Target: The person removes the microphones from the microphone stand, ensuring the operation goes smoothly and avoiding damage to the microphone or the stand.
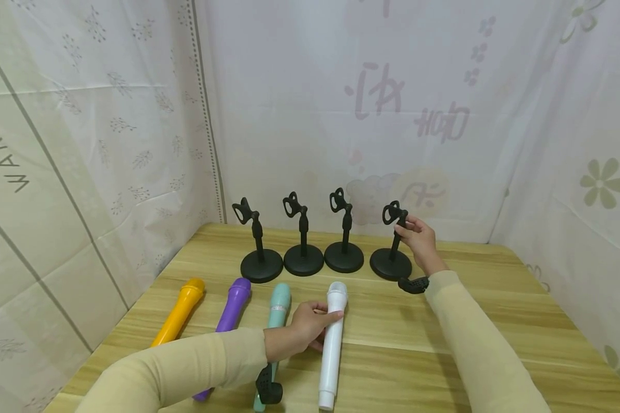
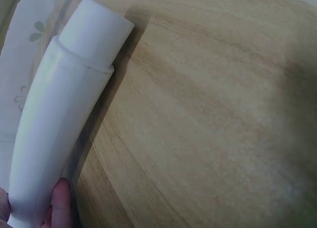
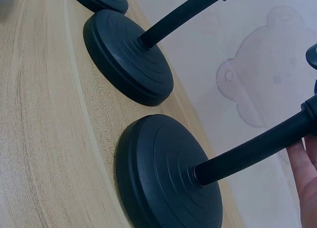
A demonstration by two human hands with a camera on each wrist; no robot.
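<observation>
A white microphone (image 1: pixel 332 350) lies on the table, its head toward the stands. My left hand (image 1: pixel 310 326) pinches its upper body between thumb and fingers; the left wrist view shows the microphone's stepped tail end (image 2: pixel 94 32) and fingertips on both sides. At the right of the row, my right hand (image 1: pixel 418 241) grips the upper post of a black microphone stand (image 1: pixel 391 264), just under its clip. That stand's round base (image 3: pixel 168 173) rests on the table in the right wrist view, where part of the hand is cut off.
Three more black stands, left (image 1: pixel 261 266), middle (image 1: pixel 303 261) and right (image 1: pixel 344 257), stand along the back. An orange microphone (image 1: pixel 178 312), a purple one (image 1: pixel 233 307) and a mint green one (image 1: pixel 279 304) lie at the left, partly behind my left arm. Printed curtains surround the wooden table (image 1: pixel 475 321).
</observation>
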